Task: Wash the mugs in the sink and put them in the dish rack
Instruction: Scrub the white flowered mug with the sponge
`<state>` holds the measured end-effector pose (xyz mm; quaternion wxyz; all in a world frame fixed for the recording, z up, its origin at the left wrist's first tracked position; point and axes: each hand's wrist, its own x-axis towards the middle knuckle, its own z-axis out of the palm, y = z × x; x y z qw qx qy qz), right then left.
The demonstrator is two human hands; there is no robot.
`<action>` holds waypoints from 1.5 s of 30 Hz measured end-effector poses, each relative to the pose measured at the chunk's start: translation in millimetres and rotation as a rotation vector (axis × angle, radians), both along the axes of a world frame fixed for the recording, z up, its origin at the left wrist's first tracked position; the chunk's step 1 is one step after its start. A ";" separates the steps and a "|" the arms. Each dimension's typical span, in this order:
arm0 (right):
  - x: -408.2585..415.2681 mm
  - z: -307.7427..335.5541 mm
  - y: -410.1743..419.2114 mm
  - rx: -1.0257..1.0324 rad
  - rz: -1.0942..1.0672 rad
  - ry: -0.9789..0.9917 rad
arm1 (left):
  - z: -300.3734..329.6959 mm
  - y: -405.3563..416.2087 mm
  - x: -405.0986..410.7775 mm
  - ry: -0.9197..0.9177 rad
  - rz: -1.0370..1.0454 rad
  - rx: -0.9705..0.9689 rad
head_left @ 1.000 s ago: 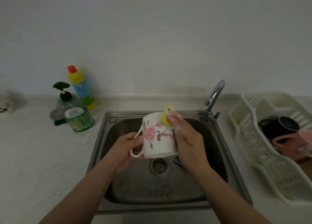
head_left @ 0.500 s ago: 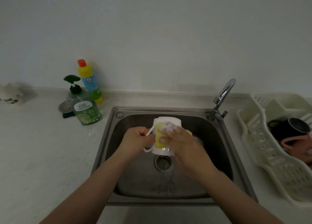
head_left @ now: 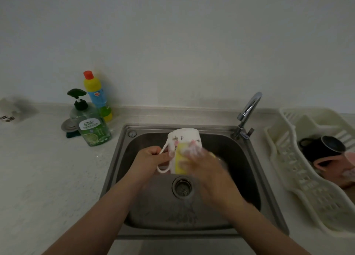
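Observation:
A white mug (head_left: 184, 137) with a pink flower print hangs upside down over the steel sink (head_left: 255, 178). My left hand (head_left: 149, 158) grips its handle. My right hand (head_left: 203, 164), foamy at the fingertips, holds a yellow sponge (head_left: 180, 161) pressed against the mug's side. In the cream dish rack (head_left: 299, 179) at the right lie a black mug (head_left: 322, 146) and a pink mug (head_left: 334, 163).
The tap (head_left: 247, 112) stands at the sink's back right corner, the drain (head_left: 182, 187) below my hands. A green soap dispenser (head_left: 92, 126), a yellow and blue bottle (head_left: 98, 97) and a metal sink plug (head_left: 69, 125) stand on the counter at the left.
The mug has been turned from tilted sideways to base up. My right hand brought the sponge from the rim down onto the mug's side and keeps rubbing there.

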<state>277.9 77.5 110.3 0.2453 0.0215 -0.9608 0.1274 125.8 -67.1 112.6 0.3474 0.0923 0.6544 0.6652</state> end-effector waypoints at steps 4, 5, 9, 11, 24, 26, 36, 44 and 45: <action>10.8 -2.3 3.0 -0.341 0.068 0.021 | -3.7 -3.0 -1.7 -0.084 -0.001 0.047; 1.0 6.3 7.7 -0.534 0.015 0.025 | -4.0 -2.3 -0.4 -0.102 -0.013 0.053; 10.7 15.0 -2.2 -0.749 -0.070 0.103 | 0.0 -2.9 -1.4 -0.148 -0.050 0.081; 30.2 4.3 -10.5 -0.784 -0.051 0.077 | 1.6 -7.4 -1.3 -0.145 -0.059 0.080; 16.1 28.3 15.5 -1.052 -0.177 0.063 | -6.1 -11.2 18.7 0.563 -0.091 0.054; -5.2 45.0 24.4 -1.061 -0.150 -0.016 | -11.9 -8.6 25.7 0.737 -0.108 0.033; 6.4 17.9 29.5 -0.345 -0.007 -0.063 | -43.8 -10.8 25.6 0.988 -0.057 -0.163; 1.8 22.7 20.0 -0.352 -0.082 -0.114 | -43.7 -4.3 11.3 0.979 -0.002 -0.191; 1.6 19.5 26.1 -0.346 -0.119 -0.117 | -45.0 -4.1 10.3 0.992 -0.012 -0.193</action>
